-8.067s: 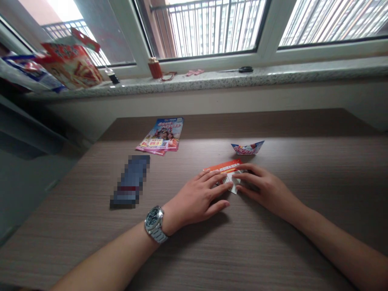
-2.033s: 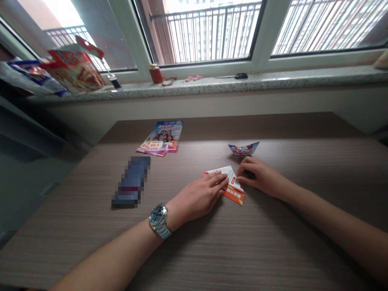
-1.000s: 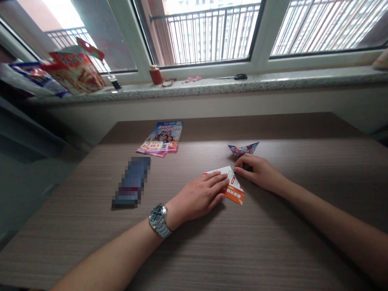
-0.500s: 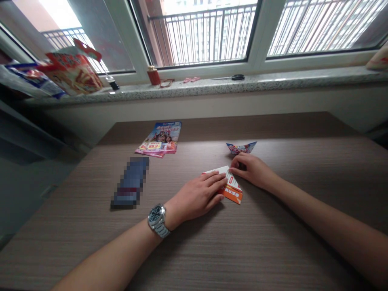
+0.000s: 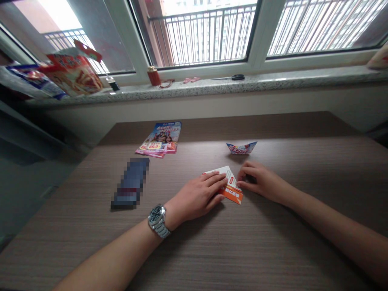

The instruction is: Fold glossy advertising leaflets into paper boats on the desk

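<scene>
A folded paper leaflet, white with an orange band, lies on the table. My left hand rests flat on its left part with the fingers stretched out, pressing it down and covering much of it. At the leaflet's slanted right edge, thumb and forefinger of my right hand are pinched together near the lower right corner. Behind that hand stands a small folded paper boat with blue and red print, apart from both hands.
Printed leaflets lie in a stack at the back left. Nearer me is a dark, pixelated flat object. On the stone windowsill are scissors, a red lighter-like item and snack bags.
My right hand has slid along the leaflet's right edge, toward me and to the right, away from the paper boat. The left hand has stayed in place.
</scene>
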`<state>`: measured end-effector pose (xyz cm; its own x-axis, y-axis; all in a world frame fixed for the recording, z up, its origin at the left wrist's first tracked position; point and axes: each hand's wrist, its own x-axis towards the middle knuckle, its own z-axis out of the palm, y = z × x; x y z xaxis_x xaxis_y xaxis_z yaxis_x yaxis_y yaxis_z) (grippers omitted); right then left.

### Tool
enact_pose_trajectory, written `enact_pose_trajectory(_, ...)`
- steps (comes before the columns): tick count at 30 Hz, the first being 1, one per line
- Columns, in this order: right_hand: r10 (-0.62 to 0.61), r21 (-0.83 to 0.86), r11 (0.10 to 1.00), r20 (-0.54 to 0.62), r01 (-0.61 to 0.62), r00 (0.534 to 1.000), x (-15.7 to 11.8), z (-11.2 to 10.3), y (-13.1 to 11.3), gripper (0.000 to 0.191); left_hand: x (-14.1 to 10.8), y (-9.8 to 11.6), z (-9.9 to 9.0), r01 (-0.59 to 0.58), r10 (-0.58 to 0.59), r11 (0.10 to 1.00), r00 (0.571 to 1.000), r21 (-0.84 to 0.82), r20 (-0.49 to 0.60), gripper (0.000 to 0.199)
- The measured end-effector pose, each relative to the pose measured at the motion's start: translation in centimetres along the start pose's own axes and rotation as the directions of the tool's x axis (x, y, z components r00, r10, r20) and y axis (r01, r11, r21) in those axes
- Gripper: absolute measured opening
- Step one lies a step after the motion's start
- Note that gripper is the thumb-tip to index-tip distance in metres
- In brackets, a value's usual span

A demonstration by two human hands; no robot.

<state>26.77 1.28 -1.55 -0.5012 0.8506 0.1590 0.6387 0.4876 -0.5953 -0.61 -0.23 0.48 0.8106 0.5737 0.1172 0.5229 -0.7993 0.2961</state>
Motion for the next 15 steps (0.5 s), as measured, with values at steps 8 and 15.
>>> enact_pose_trajectory(8,-0.003,-0.018,1.000,0.045,0.004,0.999,-1.1,-0.1,-0.6,0.013,0.0,-0.1,0.1,-0.009,0.009,1.000,1.000,-0.007,0.000,0.048)
enact_pose_trajectory(15,-0.035,-0.020,0.999,0.065,0.036,0.997,-1.9,-0.2,-0.9,0.013,0.0,-0.1,0.1,-0.008,0.008,1.000,1.000,-0.006,0.002,0.048)
